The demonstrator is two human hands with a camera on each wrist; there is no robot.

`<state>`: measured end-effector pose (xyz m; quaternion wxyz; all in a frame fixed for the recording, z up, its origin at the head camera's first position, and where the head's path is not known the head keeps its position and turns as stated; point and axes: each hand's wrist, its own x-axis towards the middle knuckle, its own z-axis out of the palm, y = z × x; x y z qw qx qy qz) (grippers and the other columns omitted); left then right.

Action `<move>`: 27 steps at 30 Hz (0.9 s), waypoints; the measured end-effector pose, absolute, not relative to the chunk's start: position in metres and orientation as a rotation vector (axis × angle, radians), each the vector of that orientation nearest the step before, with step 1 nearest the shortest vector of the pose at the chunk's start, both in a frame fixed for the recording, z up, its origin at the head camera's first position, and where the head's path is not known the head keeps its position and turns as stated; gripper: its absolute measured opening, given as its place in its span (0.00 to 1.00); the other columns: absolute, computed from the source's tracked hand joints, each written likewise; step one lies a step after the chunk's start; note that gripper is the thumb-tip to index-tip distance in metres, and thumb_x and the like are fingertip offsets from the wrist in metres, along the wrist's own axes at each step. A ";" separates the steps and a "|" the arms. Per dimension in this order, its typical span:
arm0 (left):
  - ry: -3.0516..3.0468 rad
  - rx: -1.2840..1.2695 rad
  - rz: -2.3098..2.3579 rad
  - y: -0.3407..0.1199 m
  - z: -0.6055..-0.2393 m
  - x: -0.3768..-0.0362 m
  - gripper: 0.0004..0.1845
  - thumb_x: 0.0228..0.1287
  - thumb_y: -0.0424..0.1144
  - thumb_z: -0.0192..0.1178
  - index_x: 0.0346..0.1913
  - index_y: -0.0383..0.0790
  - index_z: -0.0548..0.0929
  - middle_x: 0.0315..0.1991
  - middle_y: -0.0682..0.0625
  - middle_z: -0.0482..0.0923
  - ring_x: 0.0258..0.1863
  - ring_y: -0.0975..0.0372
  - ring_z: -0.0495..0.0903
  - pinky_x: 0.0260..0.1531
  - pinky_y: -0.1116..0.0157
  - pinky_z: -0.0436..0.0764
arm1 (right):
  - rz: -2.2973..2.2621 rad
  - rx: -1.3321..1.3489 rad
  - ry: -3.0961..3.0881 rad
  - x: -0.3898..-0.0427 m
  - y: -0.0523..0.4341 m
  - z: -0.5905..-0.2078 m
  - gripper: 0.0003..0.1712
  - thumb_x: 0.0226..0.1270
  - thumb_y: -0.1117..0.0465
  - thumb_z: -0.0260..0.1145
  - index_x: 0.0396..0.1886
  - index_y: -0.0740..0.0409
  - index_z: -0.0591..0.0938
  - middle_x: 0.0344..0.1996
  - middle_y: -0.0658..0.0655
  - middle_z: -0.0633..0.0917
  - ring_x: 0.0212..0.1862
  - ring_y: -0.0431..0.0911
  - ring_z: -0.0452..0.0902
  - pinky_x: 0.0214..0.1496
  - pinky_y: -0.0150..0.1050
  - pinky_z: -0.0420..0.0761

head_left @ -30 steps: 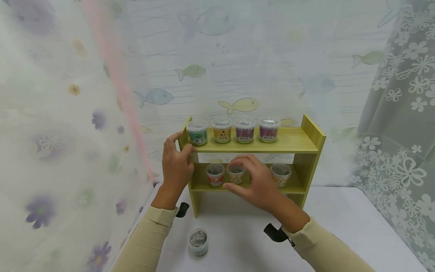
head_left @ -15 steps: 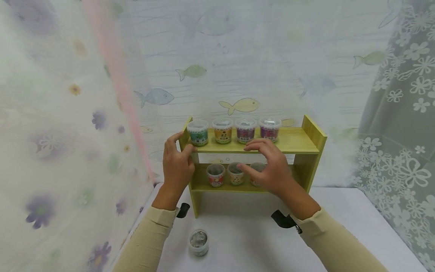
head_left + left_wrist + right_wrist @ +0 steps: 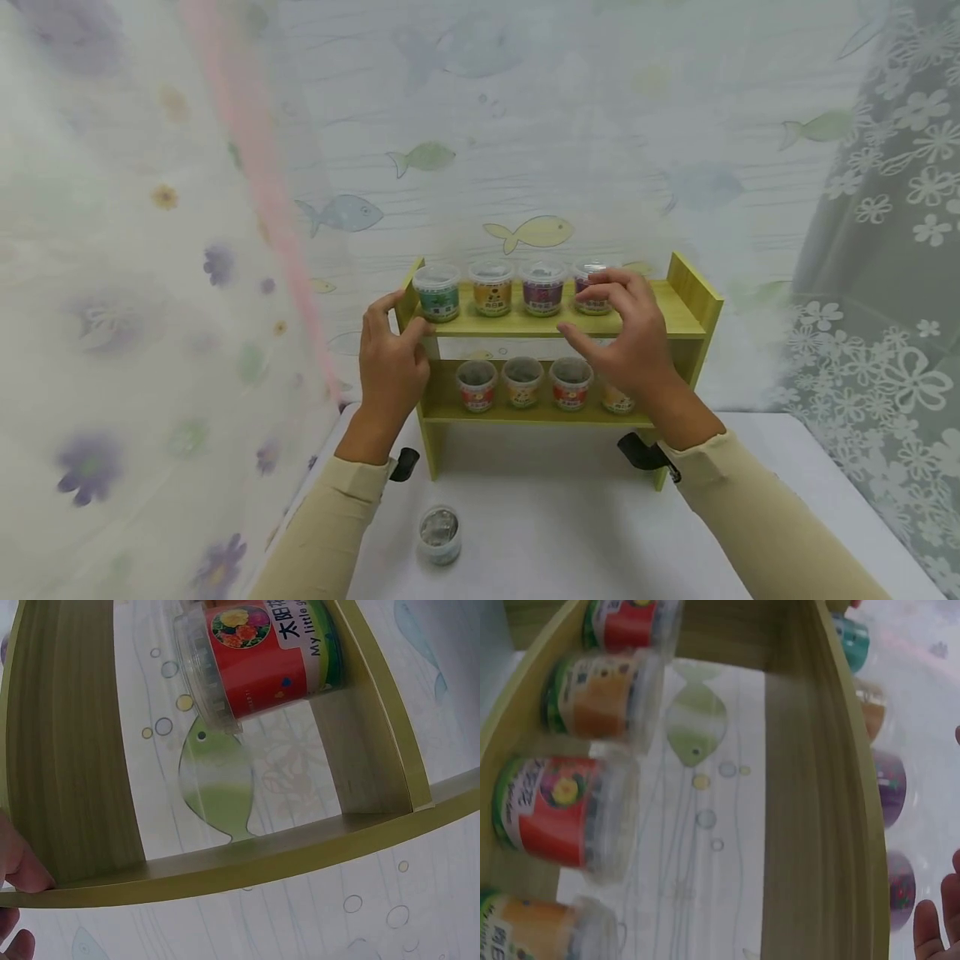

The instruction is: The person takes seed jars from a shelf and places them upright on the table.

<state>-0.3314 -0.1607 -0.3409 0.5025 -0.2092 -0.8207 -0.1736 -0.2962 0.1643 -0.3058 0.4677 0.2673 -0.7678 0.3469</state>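
A small yellow-green wooden shelf [image 3: 693,292] carries printed plastic cups in two rows. My left hand [image 3: 392,367] grips its left end at the upper board, the thumb [image 3: 22,862] on the wood in the left wrist view. On the upper board stand a teal cup [image 3: 438,296], an orange cup [image 3: 491,293] and two purple cups, the left one [image 3: 542,293] fully visible. My right hand [image 3: 633,337], thumb and fingers spread apart, holds nothing and partly covers the rightmost purple cup [image 3: 588,304]. In the right wrist view its fingertips [image 3: 928,930] are close to that cup [image 3: 901,890].
On the lower board, red cups [image 3: 477,387] alternate with orange cups [image 3: 522,385]; my right hand partly hides the last orange one [image 3: 618,403]. A clear-lidded cup [image 3: 438,533] stands on the white table [image 3: 525,517] in front. A fish-patterned curtain [image 3: 562,125] hangs behind.
My right hand has moved right and up, from before the lower row to the rightmost purple cup, uncovering lower cups. My left hand has stayed on the shelf's end.
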 end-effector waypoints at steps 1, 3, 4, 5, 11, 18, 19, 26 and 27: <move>-1.980 -0.505 -0.419 -0.160 -0.341 -0.332 0.14 0.59 0.21 0.57 0.39 0.40 0.87 0.69 0.33 0.65 0.66 0.41 0.71 0.59 0.44 0.78 | 0.854 0.636 -1.877 -0.298 0.167 -0.304 0.23 0.51 0.59 0.83 0.45 0.62 0.86 0.60 0.64 0.79 0.66 0.57 0.72 0.63 0.55 0.73; -1.976 -0.506 -0.418 -0.160 -0.341 -0.332 0.14 0.58 0.21 0.57 0.39 0.40 0.87 0.69 0.33 0.65 0.66 0.41 0.71 0.58 0.44 0.78 | 0.871 0.598 -1.874 -0.303 0.173 -0.300 0.24 0.52 0.59 0.83 0.46 0.63 0.85 0.62 0.65 0.78 0.68 0.57 0.70 0.65 0.57 0.72; -1.975 -0.506 -0.418 -0.160 -0.341 -0.332 0.13 0.58 0.21 0.57 0.39 0.40 0.87 0.69 0.33 0.65 0.66 0.41 0.71 0.59 0.44 0.78 | 0.886 0.581 -1.880 -0.306 0.175 -0.299 0.25 0.52 0.58 0.83 0.48 0.62 0.85 0.64 0.65 0.77 0.69 0.56 0.69 0.66 0.59 0.72; -1.972 -0.507 -0.417 -0.160 -0.341 -0.331 0.13 0.58 0.21 0.57 0.39 0.40 0.87 0.69 0.32 0.65 0.65 0.40 0.71 0.58 0.44 0.78 | 0.913 0.563 -1.890 -0.308 0.178 -0.297 0.27 0.52 0.58 0.83 0.50 0.62 0.84 0.65 0.64 0.76 0.70 0.55 0.69 0.66 0.59 0.72; -1.969 -0.506 -0.409 -0.160 -0.341 -0.331 0.14 0.58 0.21 0.58 0.39 0.40 0.87 0.69 0.32 0.65 0.66 0.41 0.71 0.58 0.44 0.78 | 1.070 0.501 -2.000 -0.317 0.190 -0.282 0.34 0.57 0.55 0.81 0.62 0.59 0.79 0.72 0.58 0.71 0.74 0.51 0.65 0.72 0.62 0.70; -1.962 -0.497 -0.422 -0.160 -0.341 -0.333 0.13 0.58 0.21 0.57 0.38 0.40 0.86 0.69 0.34 0.65 0.66 0.41 0.71 0.60 0.44 0.78 | 1.238 0.471 -2.169 -0.327 0.194 -0.272 0.43 0.64 0.47 0.76 0.73 0.57 0.70 0.75 0.58 0.67 0.78 0.54 0.61 0.79 0.57 0.62; -1.961 -0.497 -0.424 -0.160 -0.341 -0.333 0.13 0.58 0.21 0.57 0.38 0.40 0.86 0.69 0.34 0.65 0.66 0.41 0.71 0.60 0.44 0.78 | 1.264 0.466 -2.197 -0.328 0.194 -0.273 0.44 0.65 0.47 0.76 0.74 0.57 0.69 0.76 0.57 0.66 0.79 0.55 0.60 0.79 0.56 0.61; -1.953 -0.502 -0.424 -0.160 -0.344 -0.334 0.13 0.58 0.21 0.57 0.38 0.40 0.86 0.69 0.34 0.65 0.66 0.41 0.72 0.60 0.44 0.78 | 1.407 0.422 -2.365 -0.332 0.200 -0.275 0.51 0.66 0.41 0.73 0.81 0.51 0.60 0.81 0.56 0.60 0.80 0.58 0.58 0.77 0.59 0.64; -1.952 -0.503 -0.421 -0.160 -0.344 -0.334 0.13 0.58 0.21 0.57 0.37 0.40 0.86 0.69 0.34 0.65 0.65 0.41 0.72 0.59 0.44 0.78 | 1.421 0.415 -2.389 -0.332 0.201 -0.275 0.52 0.66 0.40 0.72 0.82 0.51 0.59 0.81 0.56 0.59 0.79 0.59 0.60 0.75 0.60 0.67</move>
